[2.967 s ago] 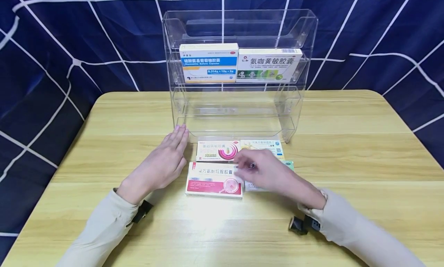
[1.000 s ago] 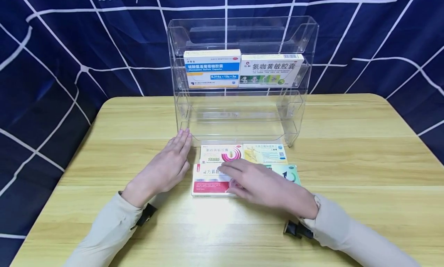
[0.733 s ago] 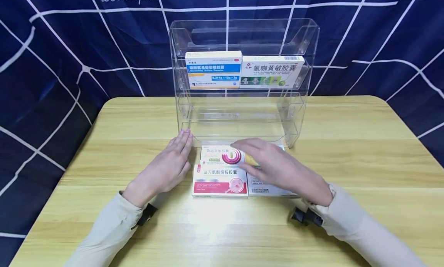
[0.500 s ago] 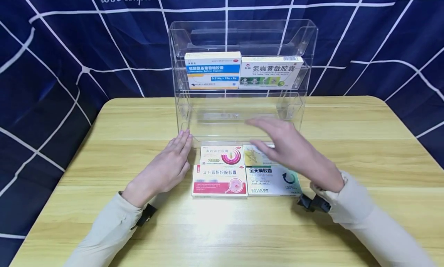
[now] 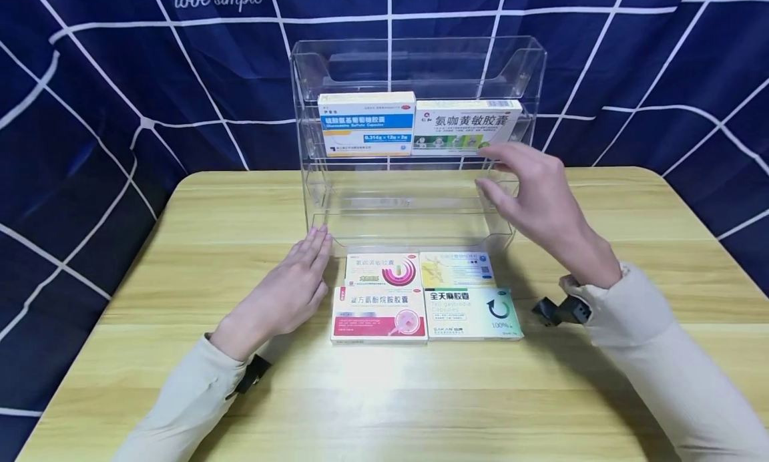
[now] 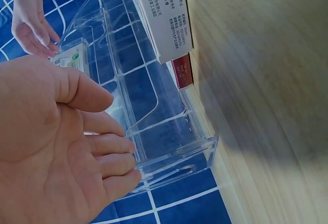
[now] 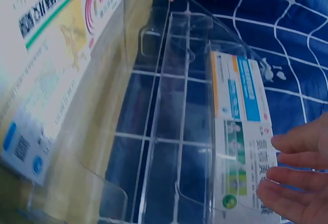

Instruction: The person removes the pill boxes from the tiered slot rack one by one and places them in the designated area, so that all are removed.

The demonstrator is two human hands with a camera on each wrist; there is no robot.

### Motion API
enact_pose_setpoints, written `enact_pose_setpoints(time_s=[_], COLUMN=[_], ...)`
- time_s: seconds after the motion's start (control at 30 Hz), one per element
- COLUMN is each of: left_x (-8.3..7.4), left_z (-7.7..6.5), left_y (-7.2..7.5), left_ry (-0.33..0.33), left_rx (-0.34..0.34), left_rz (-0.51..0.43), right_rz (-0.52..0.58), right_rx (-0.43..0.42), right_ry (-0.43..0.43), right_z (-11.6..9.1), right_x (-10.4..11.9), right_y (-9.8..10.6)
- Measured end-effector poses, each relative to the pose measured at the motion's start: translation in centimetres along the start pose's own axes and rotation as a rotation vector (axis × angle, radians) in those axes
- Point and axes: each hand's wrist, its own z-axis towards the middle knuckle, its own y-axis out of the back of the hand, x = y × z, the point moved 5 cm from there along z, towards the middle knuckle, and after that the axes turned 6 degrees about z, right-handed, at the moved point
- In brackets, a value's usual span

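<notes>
My left hand (image 5: 279,292) lies with straight fingers at the lower left front corner of a clear acrylic display rack (image 5: 414,225). Its palm and fingers fill the left side of the left wrist view. The right hand (image 5: 543,198) is raised at the rack's right side, thumb and fingers apart, nothing between them. Its fingertips overlap the lower right corner of a white-and-green medicine box (image 5: 462,123) in the head view. In the right wrist view, the fingers (image 7: 287,196) show beside that box. To its left in the same tier stands a blue-and-white medicine box (image 5: 366,125).
On the table before the rack lie several medicine boxes in two rows: a pink-ringed one (image 5: 384,270), a yellow-and-white one (image 5: 458,268), a red-and-white one (image 5: 378,315) and a green-and-white one (image 5: 471,313). A blue grid-patterned cloth (image 5: 625,61) hangs behind the table.
My right hand has lifted off the boxes on the table and moved up and right to the rack's middle tier. The left hand stays at the rack's corner. The upper left table box now reads upright.
</notes>
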Motion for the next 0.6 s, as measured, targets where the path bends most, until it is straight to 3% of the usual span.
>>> enact_pose_setpoints(time_s=[0.27,0.6], left_x=[0.1,0.2], left_z=[-0.1,-0.1], left_y=[-0.2,-0.1], left_ry=[-0.008,-0.003], left_rx=[-0.018,-0.005], left_rz=[0.004,0.000], right_rz=[-0.053,-0.119], right_rx=[-0.099,-0.124], right_ry=[0.012,-0.035], right_z=[1.2,2.2], right_x=[-1.0,-2.3], right_y=[1.4,2.1])
